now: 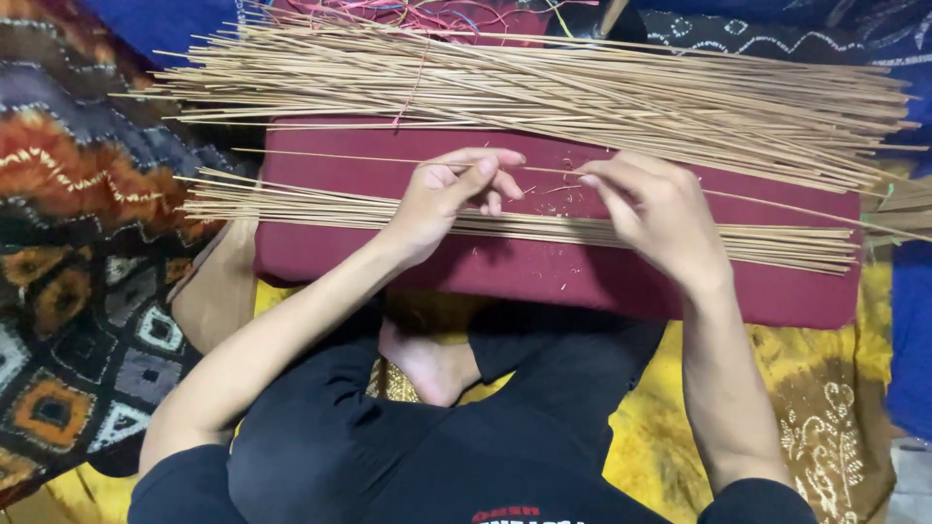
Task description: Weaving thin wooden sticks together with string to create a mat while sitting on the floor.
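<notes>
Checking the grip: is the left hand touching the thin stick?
Touching. The head view shows the left hand pinching the thin stick between thumb and fingers.

The floor is covered with cloths. At nine o'clock a patchwork blanket (68, 291) in orange, grey and black squares is spread. At six to four o'clock a yellow cloth (825, 408) with a pale printed pattern is laid. Blue fabric (913, 320) is seen at three o'clock and again at eleven o'clock, and a dark cloth (757, 34) with white dotted lines at one o'clock. Soft, even light is cast throughout.
</notes>
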